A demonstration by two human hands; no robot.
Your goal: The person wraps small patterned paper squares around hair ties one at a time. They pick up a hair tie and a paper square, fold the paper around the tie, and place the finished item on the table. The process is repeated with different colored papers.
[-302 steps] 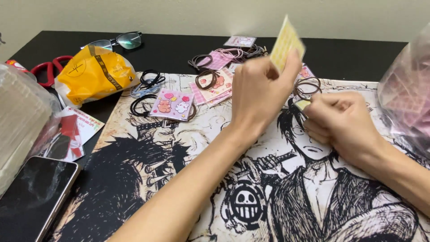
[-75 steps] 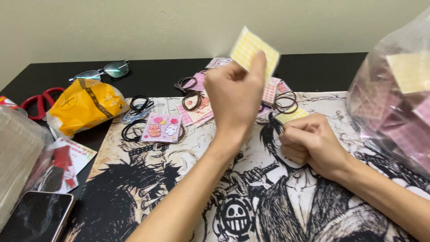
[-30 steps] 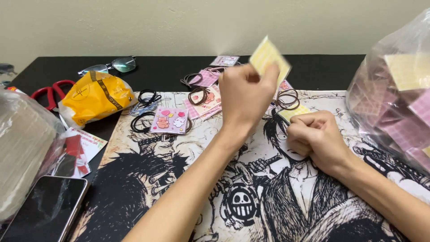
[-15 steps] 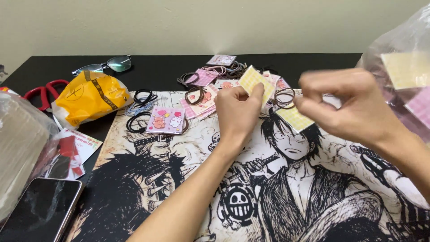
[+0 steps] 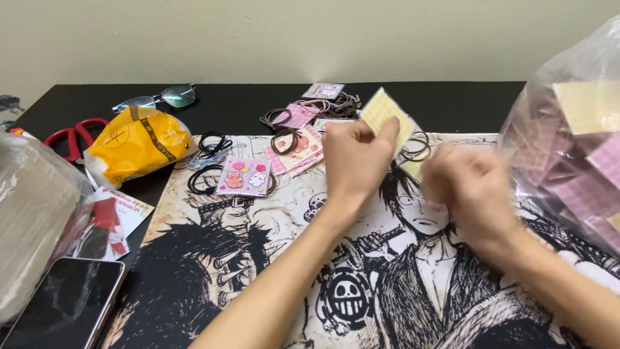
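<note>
My left hand [image 5: 352, 158] is raised over a black-and-white illustrated mat [image 5: 258, 271] and pinches a small yellow checkered card [image 5: 382, 111] between thumb and fingers. My right hand [image 5: 468, 184] hovers just to its right, fingers curled and blurred by motion, so its grip is unclear. A second yellow card [image 5: 412, 169] lies on the mat between the two hands. Dark hair ties [image 5: 416, 145] lie behind it.
A clear bag of pink and yellow cards [image 5: 575, 142] stands at the right. Pink sticker cards [image 5: 244, 176], black hair ties [image 5: 210, 145], a yellow pouch [image 5: 135, 142], red scissors [image 5: 68, 132], glasses [image 5: 158, 97], a phone [image 5: 61, 310] and another plastic bag [image 5: 32, 213] lie at the left.
My left hand has lowered the yellow card from above the table toward the mat. My right hand lifted up half a second ago and has now dropped back down, moving fast.
</note>
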